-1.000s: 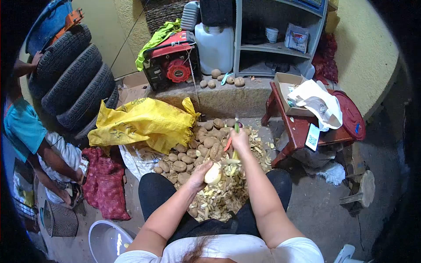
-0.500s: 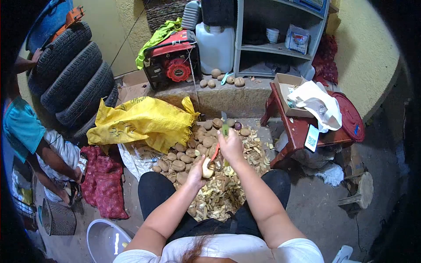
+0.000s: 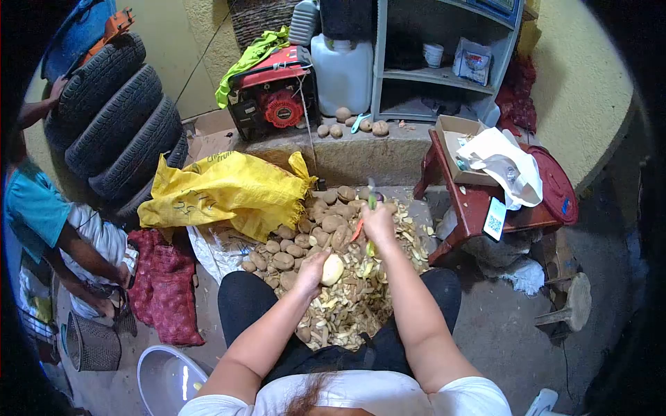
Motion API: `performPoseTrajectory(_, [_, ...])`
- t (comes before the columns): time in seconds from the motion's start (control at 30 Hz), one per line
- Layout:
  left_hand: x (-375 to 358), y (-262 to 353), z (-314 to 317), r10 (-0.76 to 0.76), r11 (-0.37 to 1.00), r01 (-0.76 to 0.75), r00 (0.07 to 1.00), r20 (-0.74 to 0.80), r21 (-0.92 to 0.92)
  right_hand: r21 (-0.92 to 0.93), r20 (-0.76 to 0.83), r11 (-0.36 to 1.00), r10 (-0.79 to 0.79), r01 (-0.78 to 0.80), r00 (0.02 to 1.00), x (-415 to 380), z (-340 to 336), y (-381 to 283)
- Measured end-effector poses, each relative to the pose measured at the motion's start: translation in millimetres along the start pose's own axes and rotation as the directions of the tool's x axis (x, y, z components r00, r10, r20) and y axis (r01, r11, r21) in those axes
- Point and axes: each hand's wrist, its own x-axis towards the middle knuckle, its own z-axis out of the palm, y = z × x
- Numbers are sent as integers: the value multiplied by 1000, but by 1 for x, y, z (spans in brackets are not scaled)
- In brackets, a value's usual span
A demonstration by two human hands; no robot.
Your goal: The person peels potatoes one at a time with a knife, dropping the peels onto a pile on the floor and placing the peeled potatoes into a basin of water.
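Note:
My left hand (image 3: 311, 272) is closed around a pale peeled potato (image 3: 332, 270), held low over the heap of peelings. Ahead and to the right, my right hand (image 3: 377, 222) is closed on an orange peeler (image 3: 358, 230), which points toward the potato but is apart from it. A green handle (image 3: 372, 202) with a greyish blade-like tip also sticks out of that fist; it looks like a knife. Unpeeled potatoes (image 3: 332, 223) lie in a pile beyond my hands. Peelings (image 3: 347, 312) cover the floor between my knees.
A yellow sack (image 3: 222, 194) lies left of the potatoes, near a red net bag of onions (image 3: 163, 288). A grey basin (image 3: 166, 381) stands at lower left. At right is a red table (image 3: 465, 201). Another person's arm (image 3: 90, 253) reaches down at left, beside stacked tyres (image 3: 114, 118).
My right hand has moved right and slightly toward me, taking the peeler off the potato. The potato has been turned in my left hand, showing a rounder pale face.

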Motion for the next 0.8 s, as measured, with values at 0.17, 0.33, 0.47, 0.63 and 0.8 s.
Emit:
performPoseTrajectory(0.17, [16, -22, -2, 105, 993, -104, 994, -8, 51, -43, 62, 993, -107, 109, 992, -35, 1, -37])
performPoseTrajectory(0.33, [6, -7, -1, 59, 989, -65, 997, 54, 129, -107, -104, 992, 58, -69, 993, -2, -3, -1])
performPoseTrajectory(0.47, [-7, 10, 2, -259, 962, 255, 965, -29, -101, -54, -123, 997, 55, -62, 991, 6, -5, 9])
performPoseTrajectory(0.63, [3, 4, 0, -299, 929, 313, 949, 100, -199, 105, 17, 994, -42, 40, 999, -19, -7, -19])
performPoseTrajectory(0.8, [-17, 13, 18, -163, 984, 168, 984, 72, -58, -130, -31, 984, -129, 124, 991, -35, 0, -36])
